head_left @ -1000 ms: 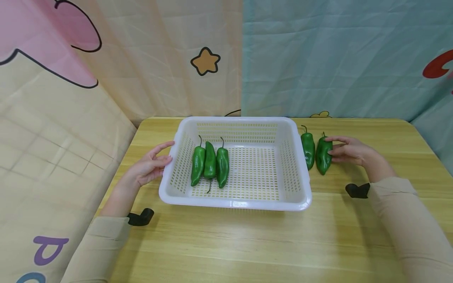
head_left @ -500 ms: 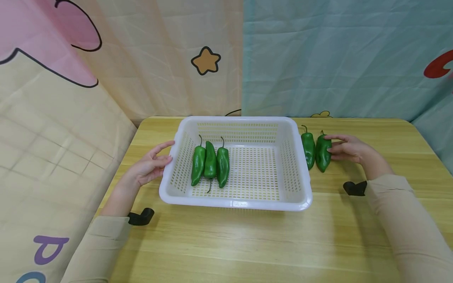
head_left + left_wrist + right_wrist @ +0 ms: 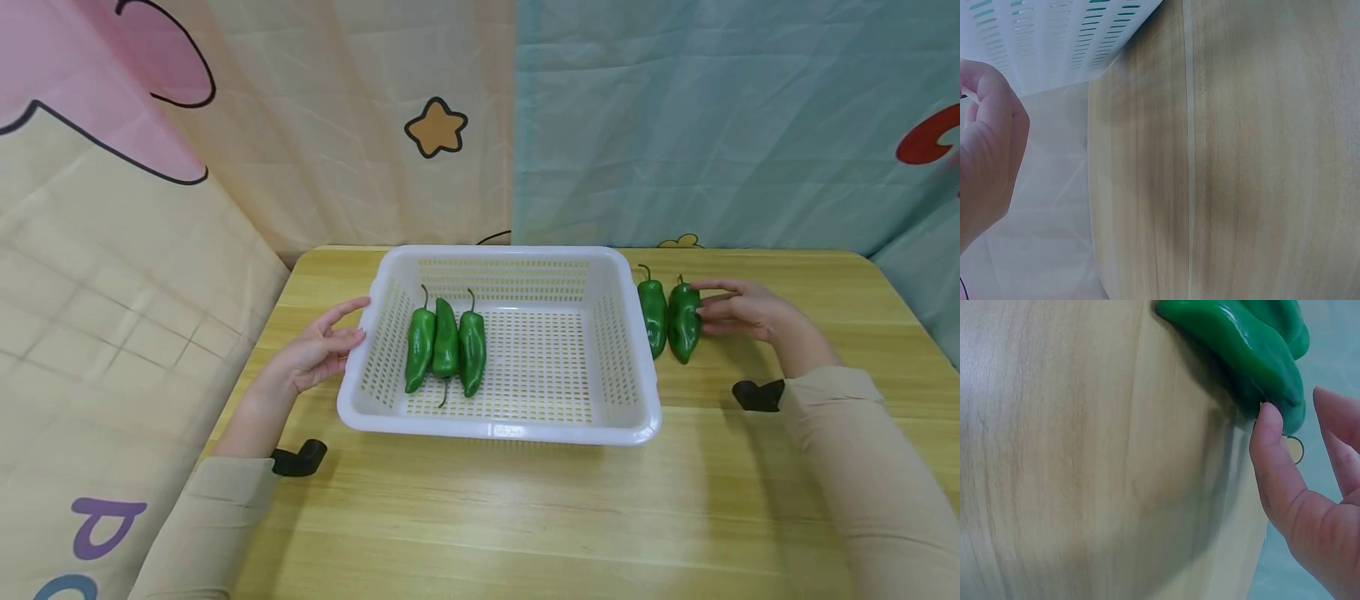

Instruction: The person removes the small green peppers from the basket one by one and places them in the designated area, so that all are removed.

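A white plastic basket (image 3: 525, 433) stands on the wooden table with 3 green peppers (image 3: 446, 342) side by side at its left. My left hand (image 3: 311, 358) reaches to the basket's left rim, its fingertips touching it, fingers loosely bent and spread. Two more green peppers lie outside, along the basket's right side: one beside the rim (image 3: 652, 317), the other pepper (image 3: 684, 323) just to its right. My right hand (image 3: 750, 312) is at this outer pepper's right side, fingers spread and fingertips at or almost at its skin. In the right wrist view, thumb and fingers (image 3: 1272, 450) stand apart.
The wooden table (image 3: 525, 517) extends in front of the basket and to the right. Printed curtains (image 3: 675, 125) hang behind the table's far edge and on the left. A black wrist mount (image 3: 300, 458) juts from each sleeve.
The outer right pepper has shifted slightly left and away, closer to its neighbour. My right hand moved left with it, then drew back slightly right. My left hand and the basket stay put.
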{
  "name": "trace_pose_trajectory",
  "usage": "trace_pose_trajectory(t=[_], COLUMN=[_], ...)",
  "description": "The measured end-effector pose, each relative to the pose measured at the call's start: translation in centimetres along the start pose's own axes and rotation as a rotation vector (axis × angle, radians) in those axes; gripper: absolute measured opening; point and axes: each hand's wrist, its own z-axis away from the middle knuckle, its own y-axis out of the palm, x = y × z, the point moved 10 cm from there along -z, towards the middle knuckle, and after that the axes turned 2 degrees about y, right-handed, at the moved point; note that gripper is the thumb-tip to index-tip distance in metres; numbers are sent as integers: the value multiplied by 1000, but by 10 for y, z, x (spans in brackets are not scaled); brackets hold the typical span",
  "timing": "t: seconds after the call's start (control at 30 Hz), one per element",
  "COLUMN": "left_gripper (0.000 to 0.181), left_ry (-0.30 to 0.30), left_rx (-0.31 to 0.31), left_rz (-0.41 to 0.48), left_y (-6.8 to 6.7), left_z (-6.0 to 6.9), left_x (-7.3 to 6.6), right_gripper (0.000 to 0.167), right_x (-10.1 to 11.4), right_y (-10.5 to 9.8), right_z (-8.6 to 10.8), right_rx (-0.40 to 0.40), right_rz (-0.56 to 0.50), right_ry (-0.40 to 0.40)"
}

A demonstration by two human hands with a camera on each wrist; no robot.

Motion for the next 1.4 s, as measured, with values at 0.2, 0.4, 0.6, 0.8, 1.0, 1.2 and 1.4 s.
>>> trace_pose_trajectory(t=[0.2,0.4,0.6,0.8,1.0,1.2,1.4], left_gripper=[44,43,43,43,44,44,43], left_ry=[-5,-4,-3,-6,-9,-11,-8], left_rx=[1,3,15,17,5,-2,7], left_rz=[3,0,18,20,9,6,15], left_y=[1,1,2,2,1,0,1], left_z=[0,-1,0,0,0,0,0], left_x=[0,-1,-1,0,0,0,0], right_gripper=[34,35,34,30,31,31,30], right_x=[5,16,29,45,61,72,80], right_y=[-4,-1,9,26,49,70,87], right_z=[5,14,24,31,38,42,42], right_rx=[-5,17,47,76,106,133,155], right_rz=[27,-7,-51,15,45,78,94], right_ry=[-14,-41,-76,-110,-123,-132,-134])
